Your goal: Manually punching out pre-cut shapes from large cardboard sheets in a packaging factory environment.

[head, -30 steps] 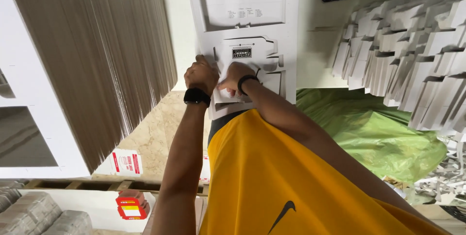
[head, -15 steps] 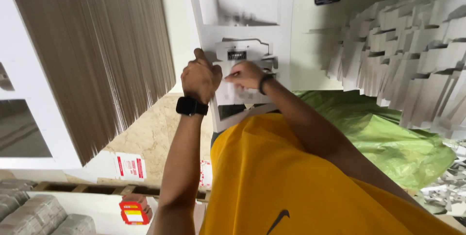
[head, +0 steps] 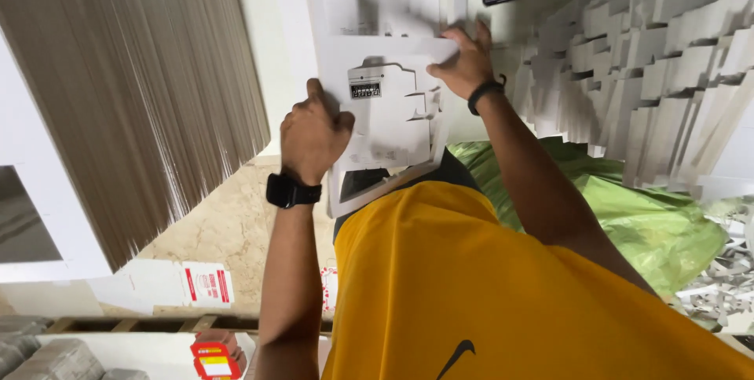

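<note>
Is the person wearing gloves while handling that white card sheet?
No, the left hand and right hand are bare on the white sheet.

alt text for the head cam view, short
Two hands hold a white die-cut card sheet: left hand grips its left edge, right hand its top right corner. A tall stack of sheets stands left, piled cut cards right, a green bag below.
</note>
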